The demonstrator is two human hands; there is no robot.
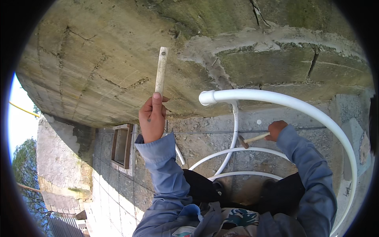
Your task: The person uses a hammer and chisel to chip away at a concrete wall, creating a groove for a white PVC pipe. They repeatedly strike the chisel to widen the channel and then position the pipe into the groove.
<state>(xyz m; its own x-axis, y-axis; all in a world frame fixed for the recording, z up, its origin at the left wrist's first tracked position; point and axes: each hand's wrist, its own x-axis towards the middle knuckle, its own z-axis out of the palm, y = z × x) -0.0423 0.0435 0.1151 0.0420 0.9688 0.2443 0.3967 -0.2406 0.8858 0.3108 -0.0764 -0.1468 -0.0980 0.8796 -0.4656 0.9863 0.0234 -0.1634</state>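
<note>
My left hand (153,118) is raised before the concrete block wall (118,55), thumb and fingers closed on the lower end of a narrow, flat, pale strip (161,73). Near the strip's top end sits a dark round spot, perhaps a nail head or a hole. Whether the strip touches the wall, I cannot tell. Lower down on the right, my right hand (276,129) grips a small hammer (256,138) by its light wooden handle. The hammer's dark head points left, above the ground. Just left of it, a thin white pipe (235,122) runs down from the wall.
A thick white pipe (288,100) with a wider end arcs from the wall around my right side. Thin white tubing (252,172) curves over the rough ground near my feet. A rectangular wooden frame (127,146) and dark rods (197,132) lie at left and centre.
</note>
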